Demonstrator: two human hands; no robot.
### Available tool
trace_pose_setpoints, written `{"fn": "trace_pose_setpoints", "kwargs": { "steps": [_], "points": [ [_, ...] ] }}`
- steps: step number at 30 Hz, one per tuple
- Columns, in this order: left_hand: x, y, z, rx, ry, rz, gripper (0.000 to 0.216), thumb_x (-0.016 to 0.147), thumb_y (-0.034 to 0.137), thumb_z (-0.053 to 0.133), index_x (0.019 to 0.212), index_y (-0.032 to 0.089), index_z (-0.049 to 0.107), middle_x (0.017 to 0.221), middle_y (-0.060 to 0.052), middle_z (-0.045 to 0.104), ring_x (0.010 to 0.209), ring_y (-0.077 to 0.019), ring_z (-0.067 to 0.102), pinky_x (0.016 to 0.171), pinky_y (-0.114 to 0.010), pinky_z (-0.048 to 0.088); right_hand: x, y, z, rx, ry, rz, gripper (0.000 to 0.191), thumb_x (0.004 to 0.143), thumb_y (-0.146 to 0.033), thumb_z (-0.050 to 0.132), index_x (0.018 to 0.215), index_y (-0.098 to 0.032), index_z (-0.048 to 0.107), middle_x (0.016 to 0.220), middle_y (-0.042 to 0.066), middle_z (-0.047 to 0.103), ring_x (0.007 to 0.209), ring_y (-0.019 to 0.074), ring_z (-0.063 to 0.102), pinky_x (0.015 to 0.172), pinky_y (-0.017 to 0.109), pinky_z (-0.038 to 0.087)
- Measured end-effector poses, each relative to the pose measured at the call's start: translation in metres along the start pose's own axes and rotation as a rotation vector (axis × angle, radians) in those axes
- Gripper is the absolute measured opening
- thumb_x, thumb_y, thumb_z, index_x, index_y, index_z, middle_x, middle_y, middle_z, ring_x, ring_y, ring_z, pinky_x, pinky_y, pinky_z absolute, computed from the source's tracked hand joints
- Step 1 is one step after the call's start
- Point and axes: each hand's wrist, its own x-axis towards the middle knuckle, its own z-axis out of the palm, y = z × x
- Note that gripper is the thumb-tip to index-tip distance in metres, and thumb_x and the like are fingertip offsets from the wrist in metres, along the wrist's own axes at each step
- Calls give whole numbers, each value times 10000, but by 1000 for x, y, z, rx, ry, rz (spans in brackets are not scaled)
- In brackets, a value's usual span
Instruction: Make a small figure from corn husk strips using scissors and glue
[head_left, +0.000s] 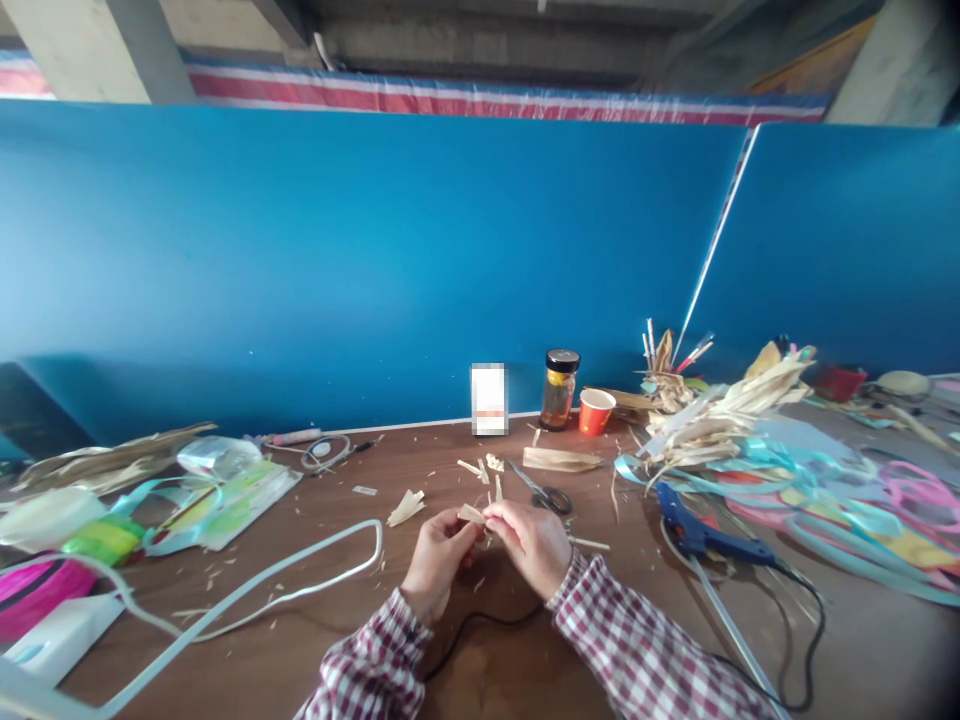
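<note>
My left hand [439, 558] and my right hand [531, 543] meet above the brown table, both closed on a small piece of pale dried husk [472, 514]. The fingertips pinch it from either side, and part of it is hidden behind them. Just beyond my right hand lie dark-handled scissors [553, 497] with the blades pointing away to the left. A cut fan-shaped husk piece [406, 508] rests to the left of my left hand. Farther back, a longer strip of husk [562, 459] lies flat, with small scraps around it.
A blue glue gun [709, 535] with a black cord lies at right, before a heap of husks [731, 405] and ribbons. At the back stand a lidded jar [559, 392] and a red paper cup [596, 412]. A white looped tube [300, 553] crosses the left side.
</note>
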Motion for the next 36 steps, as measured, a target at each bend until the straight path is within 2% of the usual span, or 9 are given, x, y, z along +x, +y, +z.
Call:
{"fn": "trace_pose_setpoints", "kwargs": {
  "steps": [4, 9, 12, 15, 21, 24, 28, 32, 36],
  "points": [
    [0, 1, -1, -99, -18, -80, 222, 610, 320, 709, 677, 130, 616, 569, 24, 549, 435, -37, 413, 409, -156, 339, 0, -1, -2, 0, -7, -4, 240, 936, -290, 372, 932, -228, 604, 826, 14, 679, 756, 130, 624, 673, 199, 435],
    [-2, 4, -2, -132, -3, -86, 242, 632, 333, 702, 696, 132, 584, 601, 21, 571, 472, -51, 497, 432, -150, 397, 0, 3, -1, -28, 56, 19, 218, 933, -276, 385, 947, -229, 597, 877, 9, 681, 783, 125, 626, 692, 201, 429],
    [-3, 6, -1, -157, -3, -114, 244, 627, 309, 707, 698, 138, 547, 691, -5, 621, 510, -67, 549, 441, -157, 426, 0, 7, 0, -51, 111, 48, 209, 927, -275, 395, 932, -219, 597, 893, 19, 680, 799, 133, 628, 695, 208, 426],
    [-3, 8, -1, -203, 5, -173, 251, 613, 263, 727, 684, 149, 515, 663, -9, 631, 512, -65, 553, 456, -148, 439, 0, 8, 0, -56, 132, 52, 198, 919, -272, 410, 912, -215, 600, 866, 18, 681, 772, 130, 631, 680, 208, 429],
    [0, 5, -4, -299, -62, -197, 246, 613, 270, 745, 773, 129, 619, 639, 4, 607, 492, -36, 511, 464, -126, 420, -1, 5, 0, 45, 108, 16, 151, 893, -262, 450, 961, -207, 572, 891, 42, 669, 791, 142, 633, 694, 216, 469],
    [0, 2, -4, -219, -81, -172, 271, 611, 318, 739, 770, 119, 646, 604, 14, 585, 458, -27, 465, 428, -127, 369, 0, 5, 2, 73, 89, 16, 172, 867, -280, 495, 1008, -201, 554, 915, 48, 656, 822, 153, 625, 717, 233, 488],
    [0, -1, -3, -35, -114, -104, 283, 625, 380, 703, 696, 114, 635, 577, 14, 569, 431, -39, 429, 405, -160, 318, 0, 10, 3, 72, 62, 20, 308, 864, -297, 500, 1158, -208, 519, 951, 51, 663, 852, 165, 630, 760, 265, 495],
    [2, -5, -3, 137, -136, -40, 292, 663, 392, 655, 709, 104, 656, 532, 16, 547, 413, -53, 406, 407, -184, 300, 0, 13, 1, 104, -2, 24, 406, 864, -268, 496, 1265, -216, 459, 961, 41, 680, 858, 168, 640, 778, 281, 495],
    [4, -7, -3, 217, -136, -13, 257, 681, 360, 629, 714, 107, 663, 522, 17, 540, 406, -61, 393, 405, -194, 282, 1, 12, -2, 123, -57, 16, 330, 859, -237, 510, 1187, -233, 546, 974, 33, 684, 889, 169, 635, 793, 281, 489]
  ]
}}
